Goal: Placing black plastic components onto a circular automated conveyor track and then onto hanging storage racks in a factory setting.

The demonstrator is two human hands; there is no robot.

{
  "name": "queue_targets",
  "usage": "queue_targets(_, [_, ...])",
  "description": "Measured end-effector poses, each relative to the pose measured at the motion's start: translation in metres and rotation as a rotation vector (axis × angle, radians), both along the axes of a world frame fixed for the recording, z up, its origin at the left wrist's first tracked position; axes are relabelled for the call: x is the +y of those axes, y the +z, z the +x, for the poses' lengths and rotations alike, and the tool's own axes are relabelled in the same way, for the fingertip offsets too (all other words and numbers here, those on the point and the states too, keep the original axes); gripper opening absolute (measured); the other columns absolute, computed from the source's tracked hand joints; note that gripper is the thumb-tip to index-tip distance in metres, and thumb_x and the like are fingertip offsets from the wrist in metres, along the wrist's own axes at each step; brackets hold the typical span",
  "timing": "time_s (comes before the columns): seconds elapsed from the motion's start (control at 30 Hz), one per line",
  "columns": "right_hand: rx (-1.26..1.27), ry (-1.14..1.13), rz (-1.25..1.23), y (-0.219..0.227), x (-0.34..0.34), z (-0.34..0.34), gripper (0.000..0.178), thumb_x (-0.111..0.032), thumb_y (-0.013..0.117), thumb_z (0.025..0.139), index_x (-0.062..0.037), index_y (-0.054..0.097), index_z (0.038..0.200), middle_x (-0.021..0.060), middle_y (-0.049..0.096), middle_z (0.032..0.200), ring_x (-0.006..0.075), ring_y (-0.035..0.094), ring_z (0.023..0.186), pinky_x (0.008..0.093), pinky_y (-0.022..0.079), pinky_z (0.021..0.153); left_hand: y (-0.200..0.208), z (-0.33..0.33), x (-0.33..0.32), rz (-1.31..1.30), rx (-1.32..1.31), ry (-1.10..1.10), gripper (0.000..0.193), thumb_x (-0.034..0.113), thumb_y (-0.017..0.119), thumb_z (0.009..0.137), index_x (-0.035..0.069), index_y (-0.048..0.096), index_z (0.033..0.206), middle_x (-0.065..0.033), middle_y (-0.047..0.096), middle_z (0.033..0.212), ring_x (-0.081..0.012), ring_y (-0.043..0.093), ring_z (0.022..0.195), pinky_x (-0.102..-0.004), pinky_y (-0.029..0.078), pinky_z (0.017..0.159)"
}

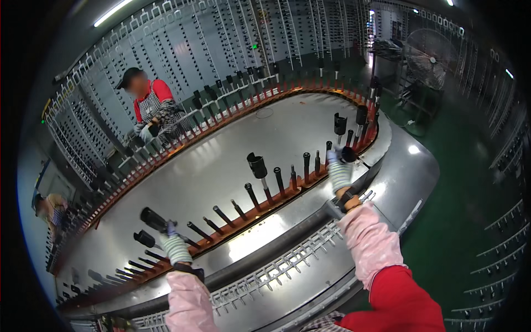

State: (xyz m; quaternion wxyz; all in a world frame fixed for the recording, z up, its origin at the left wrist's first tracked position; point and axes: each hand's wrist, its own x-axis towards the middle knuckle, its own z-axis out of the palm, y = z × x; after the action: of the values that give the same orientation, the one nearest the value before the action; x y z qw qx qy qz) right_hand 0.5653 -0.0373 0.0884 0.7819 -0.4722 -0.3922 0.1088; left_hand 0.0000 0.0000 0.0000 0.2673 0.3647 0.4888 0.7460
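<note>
My left hand (pixel 176 247), in a striped knit glove, is closed on a black hollow cylindrical part (pixel 152 219) above the near side of the track. Another dark part (pixel 145 239) sits just left of it. Farther right, my right hand (pixel 339 172) wears a matching glove and grips a black round part (pixel 348 155) at the track's right bend; its fingers are partly hidden. Between my hands, a black slotted cup (pixel 256 165) stands on a spindle, beside several slim black rods (pixel 251 195) upright on the orange-brown track (pixel 260 213).
The track loops around a shiny metal table (pixel 221 166). A metal rack with short pegs (pixel 276 270) lies along the near edge. Across the table a person in red (pixel 157 99) handles parts; another person (pixel 54 207) is at far left. A large fan (pixel 433 60) stands back right.
</note>
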Motion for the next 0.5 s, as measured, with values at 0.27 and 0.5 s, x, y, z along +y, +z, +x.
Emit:
queue_targets(0.27, [-0.513, -0.230, -0.132, 0.027, 0.070, 0.095, 0.062, -0.045, 0.055, 0.084, 0.0005, 0.045, 0.125, 0.0129, 0.058, 0.109, 0.0270, 0.054, 0.097, 0.0373, 0.043, 0.088, 0.127, 0.082, -0.182, -0.009, -0.025, -0.031, 0.040, 0.036, 0.054, 0.091, 0.006, 0.052, 0.118, -0.0095, 0.063, 0.096, -0.0105, 0.058, 0.060, -0.0209, 0.046, 0.049])
queue_targets(0.5, [-0.373, 0.239, 0.025, 0.122, -0.039, -0.001, 0.024, -0.029, 0.065, 0.084, -0.0051, 0.067, 0.089, -0.0012, 0.063, 0.075, 0.0059, 0.057, 0.064, 0.0194, 0.043, 0.055, 0.124, 0.109, -0.307, -0.089, 0.224, -0.027, 0.038, 0.027, 0.053, 0.093, -0.001, 0.050, 0.119, -0.0109, 0.063, 0.097, -0.0106, 0.060, 0.067, -0.0215, 0.049, 0.057])
